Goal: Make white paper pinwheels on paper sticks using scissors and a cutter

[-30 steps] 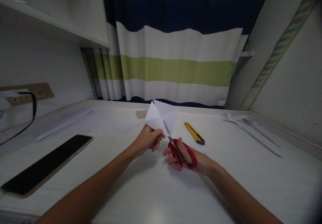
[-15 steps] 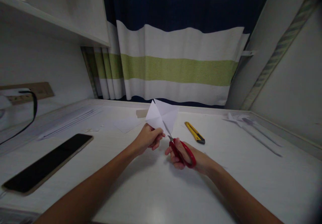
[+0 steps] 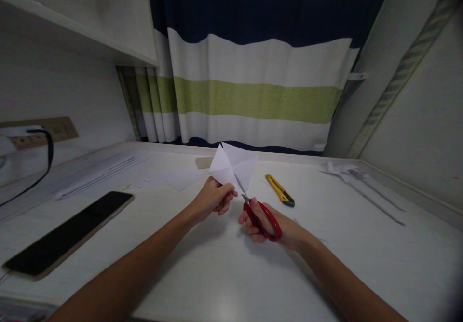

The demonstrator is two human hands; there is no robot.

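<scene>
A white sheet of paper, creased and with a slit running into it, stands up above the desk. My left hand pinches its lower left edge between thumb and fingers. In my right hand is a pair of scissors with red handles, my fingers wrapped through and around the loops. The scissor blades point up and left at the paper's lower edge, one blade lying along the slit. How deep the other blade sits is hard to make out.
A yellow utility knife lies right of the paper. To the left are a black phone, thin white rods and a flat paper piece. White paper sticks lie at right. A striped curtain hangs behind the desk.
Almost nothing differs. The fingers of my right hand have shifted slightly on the scissors; the paper and my left hand stay in place.
</scene>
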